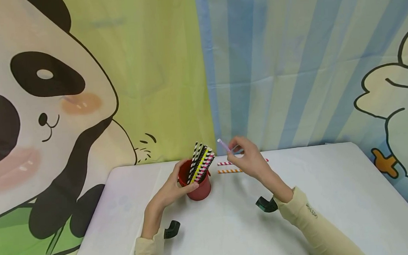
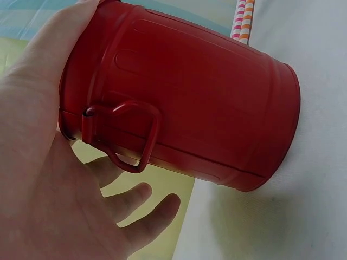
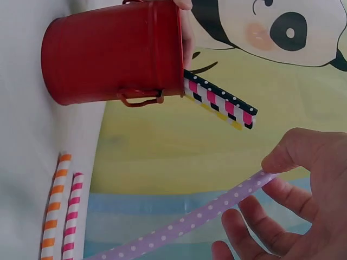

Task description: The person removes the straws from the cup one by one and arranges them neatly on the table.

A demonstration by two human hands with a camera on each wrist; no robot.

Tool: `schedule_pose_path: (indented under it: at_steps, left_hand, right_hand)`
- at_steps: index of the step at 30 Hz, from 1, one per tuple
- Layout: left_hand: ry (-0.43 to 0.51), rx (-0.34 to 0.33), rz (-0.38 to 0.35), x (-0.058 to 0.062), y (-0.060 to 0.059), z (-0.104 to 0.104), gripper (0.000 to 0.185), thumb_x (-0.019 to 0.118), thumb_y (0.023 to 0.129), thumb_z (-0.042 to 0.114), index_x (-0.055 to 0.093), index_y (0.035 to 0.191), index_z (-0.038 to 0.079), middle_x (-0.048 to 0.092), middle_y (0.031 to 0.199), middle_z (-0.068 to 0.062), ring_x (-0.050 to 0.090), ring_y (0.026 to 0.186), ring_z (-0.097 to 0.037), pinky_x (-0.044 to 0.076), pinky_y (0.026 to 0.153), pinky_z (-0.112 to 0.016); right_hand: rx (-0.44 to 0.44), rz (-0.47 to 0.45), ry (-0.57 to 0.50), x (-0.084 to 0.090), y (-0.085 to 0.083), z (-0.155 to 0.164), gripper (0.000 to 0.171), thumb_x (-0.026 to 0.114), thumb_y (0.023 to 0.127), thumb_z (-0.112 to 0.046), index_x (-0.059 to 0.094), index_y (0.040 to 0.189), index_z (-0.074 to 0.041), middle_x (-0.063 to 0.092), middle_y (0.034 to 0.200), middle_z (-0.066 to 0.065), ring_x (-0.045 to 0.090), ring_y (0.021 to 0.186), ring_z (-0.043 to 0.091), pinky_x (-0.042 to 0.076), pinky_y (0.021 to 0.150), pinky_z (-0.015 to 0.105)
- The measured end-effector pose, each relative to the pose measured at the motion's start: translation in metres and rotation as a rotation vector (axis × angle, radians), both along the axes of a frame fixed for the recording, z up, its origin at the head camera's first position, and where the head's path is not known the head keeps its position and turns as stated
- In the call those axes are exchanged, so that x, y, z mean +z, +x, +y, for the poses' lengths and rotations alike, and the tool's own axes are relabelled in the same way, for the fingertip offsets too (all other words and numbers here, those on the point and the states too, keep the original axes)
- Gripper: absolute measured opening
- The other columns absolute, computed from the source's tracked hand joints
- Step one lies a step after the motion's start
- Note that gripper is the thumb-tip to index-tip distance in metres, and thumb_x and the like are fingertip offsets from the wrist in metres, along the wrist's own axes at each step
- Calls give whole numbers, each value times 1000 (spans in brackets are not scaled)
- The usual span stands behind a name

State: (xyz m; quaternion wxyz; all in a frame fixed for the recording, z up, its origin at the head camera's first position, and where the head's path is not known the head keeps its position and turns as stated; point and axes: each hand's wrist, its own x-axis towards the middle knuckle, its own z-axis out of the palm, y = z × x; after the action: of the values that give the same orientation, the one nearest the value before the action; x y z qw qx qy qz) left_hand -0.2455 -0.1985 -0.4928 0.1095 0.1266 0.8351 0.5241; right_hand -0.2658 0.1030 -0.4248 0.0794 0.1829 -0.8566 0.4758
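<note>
A small red metal bucket (image 1: 200, 187) stands on the white table (image 1: 232, 228), with several patterned paper straws (image 1: 200, 162) sticking out of it. My left hand (image 1: 174, 187) grips the bucket (image 2: 184, 103) round its rim and side. Just right of the bucket, my right hand (image 1: 246, 156) is raised above the table and pinches a purple straw with white dots (image 3: 190, 225) between thumb and fingers. The straw's free end (image 1: 220, 141) points up and left toward the bucket (image 3: 114, 54). Two more straws, a pink striped one (image 3: 72, 216) and an orange striped one (image 3: 54, 208), lie on the table behind my right hand.
A cartoon panda curtain (image 1: 45, 99) and a blue striped curtain (image 1: 291, 58) hang right behind the table's far edge. The two loose straws (image 1: 229, 167) lie near that edge. Both forearms in cream sleeves (image 1: 313, 222) reach in from the near side.
</note>
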Motion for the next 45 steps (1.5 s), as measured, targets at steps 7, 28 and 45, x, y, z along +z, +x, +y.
schedule_pose_path:
  at_steps: [7,28,45]
  left_hand:
    - [-5,0,-5,-2,-1,-1,91,80,85,40,22,155,36,38,155,2,34,146,-25,29,118,-59]
    - [12,1,-8,0,0,-1,88,80,86,35,23,153,39,37,156,0,32,147,-26,26,118,-60]
    - [20,-4,-14,-3,-2,0,90,80,86,37,22,154,38,37,154,2,35,145,-25,31,117,-58]
  right_hand:
    - [-8,-17,99,-1,2,2,10,67,87,-17,60,94,-18,61,103,2,61,102,26,53,94,51]
    - [-52,90,465,-19,3,2,15,67,79,-17,60,93,-17,59,94,4,55,83,21,48,73,37]
    - [-46,230,635,-56,4,-7,16,66,75,-10,56,86,-15,53,82,3,47,71,22,36,58,35]
